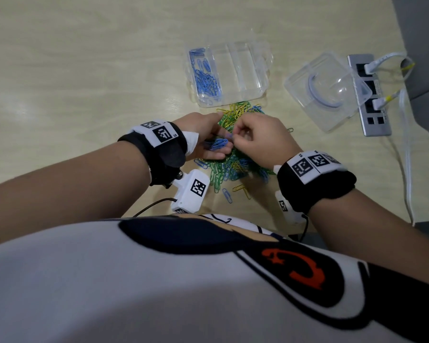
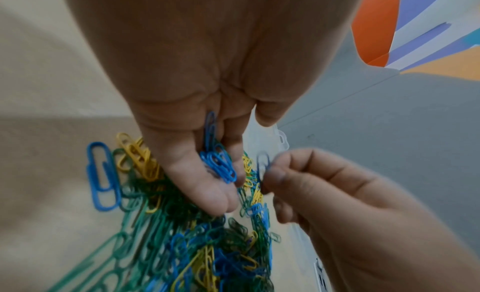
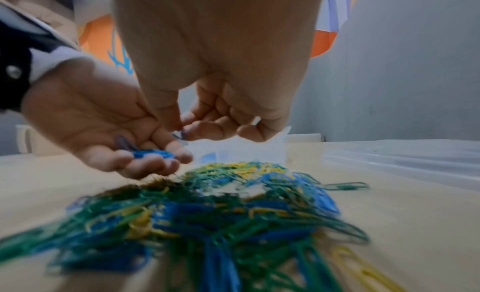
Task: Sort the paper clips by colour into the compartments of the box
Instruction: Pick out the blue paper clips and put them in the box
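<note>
The right hand (image 1: 263, 142) pinches one blue clip (image 2: 262, 162) between thumb and forefinger, the other fingers curled under, and holds it just beside the left hand's fingertips. The left hand (image 1: 206, 137) is cupped palm-up, fingers (image 2: 207, 192) pressed together and slightly curled round a small bunch of blue clips (image 2: 219, 163). Both hands hover low over the mixed pile (image 1: 235, 157) of green, yellow and blue clips on the table (image 1: 84, 70).

Beyond the pile sits the clear box (image 1: 229, 73): its left compartment (image 1: 204, 75) holds blue clips, the others look empty, though the clear plastic makes that hard to be sure of. Its lid (image 1: 327, 92) lies apart to the right, near a power strip (image 1: 369, 95).

The step in hand is gathering blues. To do it well, I would lay the pinched clip flat on the bunch rather than drop it, keep the left fingers tight so nothing slips between them, and check that no green clip hangs hooked on. Carry the handful to the blue compartment before it overfills.
</note>
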